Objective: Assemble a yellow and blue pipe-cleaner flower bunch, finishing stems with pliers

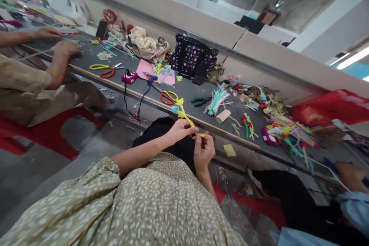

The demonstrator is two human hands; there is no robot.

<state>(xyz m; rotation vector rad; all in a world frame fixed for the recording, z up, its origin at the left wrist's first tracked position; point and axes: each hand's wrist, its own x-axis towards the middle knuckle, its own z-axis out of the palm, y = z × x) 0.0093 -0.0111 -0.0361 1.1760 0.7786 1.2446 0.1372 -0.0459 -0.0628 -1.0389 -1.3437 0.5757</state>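
Over the near table edge, my left hand point(182, 130) pinches a yellow fuzzy stem point(189, 120), which looks like pipe cleaner and has ragged yellow tufts at its upper end. A light blue tuft point(175, 108) shows beside them. My right hand point(204, 149) is closed at the lower end, fingertips on a short yellow length that points sideways. Whether that length is part of the same stem is hidden by the fingers. Just beyond the tufts lie scissors point(167, 98) with orange and yellow handles. Black-and-green pliers point(201, 101) rest farther right.
A pipe-cleaner bundle point(216, 103) and a cardboard tube point(223, 116) lie right of the pliers. A blue glue gun point(151, 78) sits by pink paper point(143, 68), its cord hanging over the edge. Behind stands a dotted bag point(191, 55). Co-workers' hands point(67, 47) are at left and far right.
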